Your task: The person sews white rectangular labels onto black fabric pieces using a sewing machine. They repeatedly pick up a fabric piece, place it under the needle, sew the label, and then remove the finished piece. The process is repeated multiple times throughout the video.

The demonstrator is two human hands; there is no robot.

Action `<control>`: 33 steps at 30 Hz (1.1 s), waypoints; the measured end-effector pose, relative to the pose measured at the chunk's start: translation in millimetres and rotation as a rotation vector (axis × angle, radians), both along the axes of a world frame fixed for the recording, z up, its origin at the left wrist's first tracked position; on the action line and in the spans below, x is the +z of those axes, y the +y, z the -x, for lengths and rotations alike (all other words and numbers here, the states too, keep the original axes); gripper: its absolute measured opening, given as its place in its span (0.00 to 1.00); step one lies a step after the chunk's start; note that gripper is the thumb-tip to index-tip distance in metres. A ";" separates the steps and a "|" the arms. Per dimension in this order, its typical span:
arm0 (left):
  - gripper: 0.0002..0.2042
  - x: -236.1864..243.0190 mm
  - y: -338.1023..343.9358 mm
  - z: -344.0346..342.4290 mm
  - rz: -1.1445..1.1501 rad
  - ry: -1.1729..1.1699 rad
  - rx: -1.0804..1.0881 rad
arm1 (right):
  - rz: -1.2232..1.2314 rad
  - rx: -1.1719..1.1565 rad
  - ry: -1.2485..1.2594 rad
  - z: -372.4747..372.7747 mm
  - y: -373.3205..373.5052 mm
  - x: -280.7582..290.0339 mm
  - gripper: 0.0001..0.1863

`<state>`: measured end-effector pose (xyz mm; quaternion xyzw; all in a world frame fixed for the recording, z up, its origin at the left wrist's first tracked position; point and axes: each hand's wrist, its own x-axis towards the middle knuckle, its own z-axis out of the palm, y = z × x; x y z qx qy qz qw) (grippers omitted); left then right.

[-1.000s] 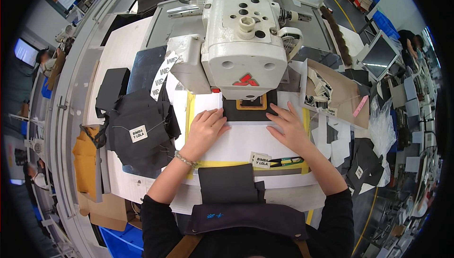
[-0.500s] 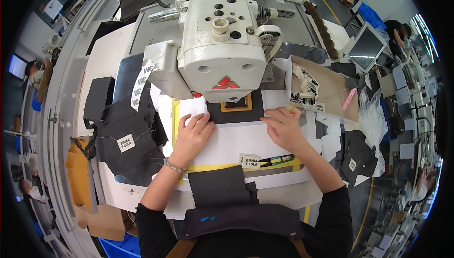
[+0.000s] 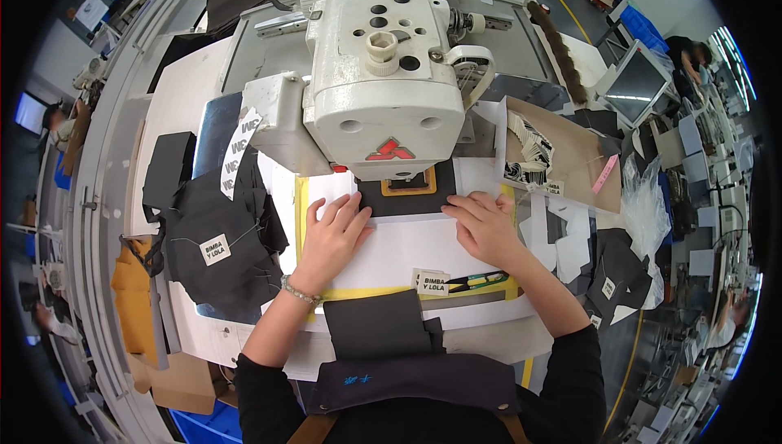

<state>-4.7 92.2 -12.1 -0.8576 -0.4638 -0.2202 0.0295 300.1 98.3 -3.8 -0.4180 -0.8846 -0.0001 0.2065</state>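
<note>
A dark fabric piece [image 3: 444, 200] lies on a white sheet under the head of a white industrial sewing machine [image 3: 381, 90]. An orange-yellow frame [image 3: 437, 180] of the machine sits on that fabric. My left hand [image 3: 334, 232] rests with spread fingers at the fabric's left near corner. At its right near corner, my right hand [image 3: 487, 230] lies with fingers outstretched and tips on the edge. Neither hand grips anything. Nearer to me are small white labels [image 3: 431, 283] and dark-handled thread snips [image 3: 479, 280]. The machine head hides the fabric's far part.
A stack of dark fabric pieces [image 3: 375, 326] lies at the table's near edge. More dark pieces [image 3: 216, 224] are piled on the left. At right stands a cardboard box [image 3: 582, 187] holding labels, beside clear plastic [image 3: 643, 204]. Yellow tape [image 3: 371, 292] borders the white sheet.
My right hand has moved slightly left along the fabric's near edge, and its fingers have flattened. My left hand stays almost in place. The view has shifted a little.
</note>
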 end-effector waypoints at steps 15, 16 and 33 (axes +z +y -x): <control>0.16 2.1 1.0 -0.7 0.010 0.012 0.024 | -0.003 -0.017 -0.018 3.5 -0.4 2.2 0.21; 0.16 1.8 1.2 -0.6 0.009 0.013 0.023 | -0.003 -0.020 -0.022 3.7 -0.3 2.4 0.21; 0.16 4.9 -4.7 -1.9 -0.037 0.120 -0.008 | 0.002 -0.100 -0.047 8.7 9.4 12.0 0.22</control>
